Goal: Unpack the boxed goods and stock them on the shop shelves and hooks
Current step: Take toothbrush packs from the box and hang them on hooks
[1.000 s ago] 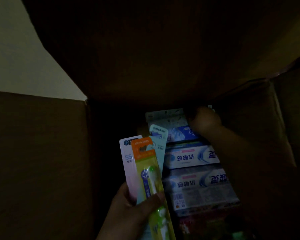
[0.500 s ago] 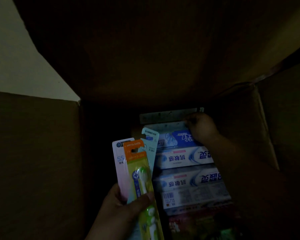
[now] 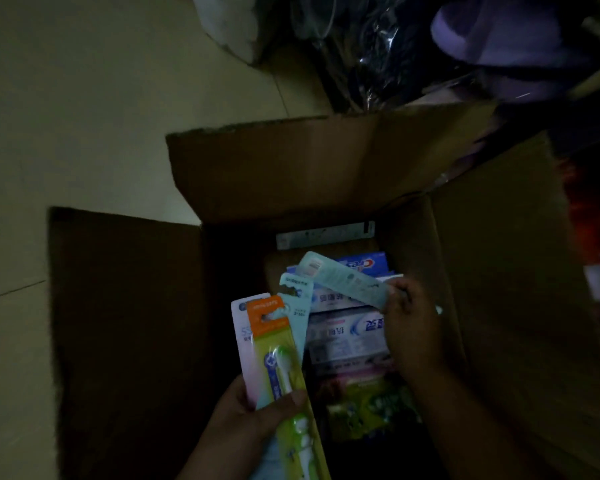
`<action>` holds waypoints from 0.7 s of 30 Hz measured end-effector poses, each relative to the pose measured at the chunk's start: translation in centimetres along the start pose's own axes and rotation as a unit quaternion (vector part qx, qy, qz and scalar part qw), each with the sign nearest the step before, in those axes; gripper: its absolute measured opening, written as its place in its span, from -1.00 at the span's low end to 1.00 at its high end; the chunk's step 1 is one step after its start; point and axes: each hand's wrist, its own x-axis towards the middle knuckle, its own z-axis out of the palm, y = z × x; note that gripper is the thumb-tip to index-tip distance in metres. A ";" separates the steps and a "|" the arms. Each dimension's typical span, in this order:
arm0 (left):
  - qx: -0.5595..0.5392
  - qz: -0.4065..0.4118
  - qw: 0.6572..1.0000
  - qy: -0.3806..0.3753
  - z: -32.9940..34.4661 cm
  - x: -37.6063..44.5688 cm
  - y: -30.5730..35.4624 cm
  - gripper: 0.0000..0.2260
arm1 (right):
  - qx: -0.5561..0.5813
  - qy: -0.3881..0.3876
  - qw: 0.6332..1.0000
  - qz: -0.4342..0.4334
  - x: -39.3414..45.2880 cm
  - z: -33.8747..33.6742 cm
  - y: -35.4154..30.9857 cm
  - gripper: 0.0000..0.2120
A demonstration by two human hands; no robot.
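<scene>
A pale teal carded toothbrush pack (image 3: 347, 280) is pinched at its lower end by the right hand (image 3: 413, 327) and held tilted above the stacked blue-and-white toothpaste cartons (image 3: 347, 332) inside the open brown cardboard box (image 3: 291, 174). A fan of three carded toothbrush packs, the front one yellow-green with an orange top (image 3: 274, 344), is gripped by the left hand (image 3: 253, 414), thumb pressed across the front, over the box's near left side. The box is seen standing on a pale tiled floor (image 3: 84, 98), with crinkled clear plastic wrapping (image 3: 371, 53) beyond its far flap.
</scene>
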 end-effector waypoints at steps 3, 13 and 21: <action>0.004 -0.004 1.000 -0.010 0.1 -2.7 1.2 -0.08 | 0.014 -0.025 0.999 0.030 -1.9 -2.8 -2.0 -0.86; 0.070 -0.036 0.997 -0.013 -1.1 -7.9 7.5 -0.48 | 0.079 -0.013 0.996 -0.033 -2.4 -9.0 -9.2 -0.87; 0.040 -0.046 0.997 -0.039 -1.7 -10.1 9.0 -0.53 | 0.183 -0.166 0.968 0.033 -7.0 -8.1 -12.7 -0.88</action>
